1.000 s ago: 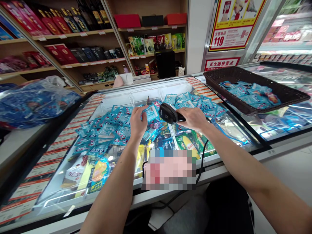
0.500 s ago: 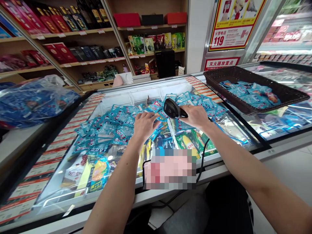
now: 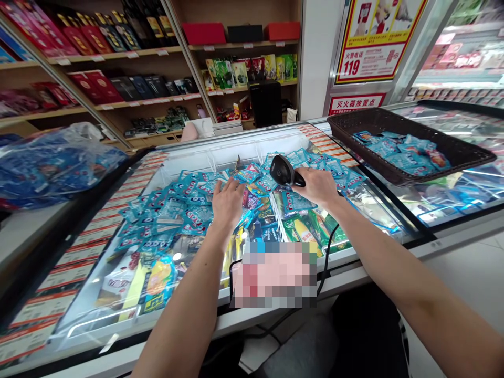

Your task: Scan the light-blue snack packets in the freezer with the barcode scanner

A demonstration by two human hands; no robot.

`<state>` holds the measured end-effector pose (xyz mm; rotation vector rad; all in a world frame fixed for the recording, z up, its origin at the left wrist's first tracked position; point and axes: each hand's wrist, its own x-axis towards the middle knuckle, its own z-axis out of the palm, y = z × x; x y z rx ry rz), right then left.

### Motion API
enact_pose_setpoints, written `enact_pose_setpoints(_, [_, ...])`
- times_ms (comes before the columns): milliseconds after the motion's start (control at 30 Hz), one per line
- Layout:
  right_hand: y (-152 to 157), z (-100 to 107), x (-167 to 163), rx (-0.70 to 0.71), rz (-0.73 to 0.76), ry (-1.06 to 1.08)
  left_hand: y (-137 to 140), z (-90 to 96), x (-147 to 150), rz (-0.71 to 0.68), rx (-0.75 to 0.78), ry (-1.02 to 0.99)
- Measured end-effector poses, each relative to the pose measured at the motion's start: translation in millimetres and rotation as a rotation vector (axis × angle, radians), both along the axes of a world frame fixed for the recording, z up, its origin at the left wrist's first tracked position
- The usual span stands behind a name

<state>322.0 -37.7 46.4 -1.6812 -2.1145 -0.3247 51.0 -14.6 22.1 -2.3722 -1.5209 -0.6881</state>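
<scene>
My right hand (image 3: 318, 186) is wrapped round the handle of a black barcode scanner (image 3: 281, 169), whose head points left over the packets. My left hand (image 3: 228, 203) lies palm down among the small blue snack packets (image 3: 189, 202), its fingers stretched out and no item visible in it. These packets form a loose heap on the glass top of a chest freezer, spreading to both sides of my hands. Whether my left palm covers a packet is hidden. From the scanner a black cable (image 3: 329, 252) runs down over the freezer's front edge.
A dark woven basket (image 3: 444, 107) with more blue packets stands on the freezer at the right. A blurred-out phone (image 3: 275, 275) lies at the front edge. At the left is a plastic-wrapped bundle (image 3: 55, 163). Shelves of boxes and bottles (image 3: 118, 31) stand behind.
My left hand has shifted slightly left, away from the scanner, and its fingers have straightened. The scanner in my right hand has moved a little right, its head tilting upward.
</scene>
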Motion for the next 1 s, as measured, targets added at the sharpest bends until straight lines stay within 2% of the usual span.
enact_pose_setpoints(167, [2, -2, 1, -0.013, -0.030, -0.008, -1, -2.0, 12, -0.092, -0.015, 0.032])
enact_pose_setpoints(333, [3, -3, 0, -0.017, 0.002, -0.011, -2, -3.1, 23, -0.247, -0.116, 0.105])
enact_pose_setpoints(500, [2, -2, -1, -0.004, -0.019, -0.010, -2, -1.5, 25, -0.145, -0.095, 0.055])
enact_pose_setpoints(667, [1, -2, -2, 0.026, 0.003, -0.031, 2, -7.9, 22, -0.034, -0.111, -0.050])
enact_pose_setpoints(800, [-1, -1, -4, 0.008, 0.042, -0.033, 8, -12.0, 17, -0.028, -0.149, -0.073])
enact_pose_setpoints(1000, [-4, 0, -6, 0.002, 0.097, -0.045, 11, -9.4, 10, -0.028, -0.068, -0.281])
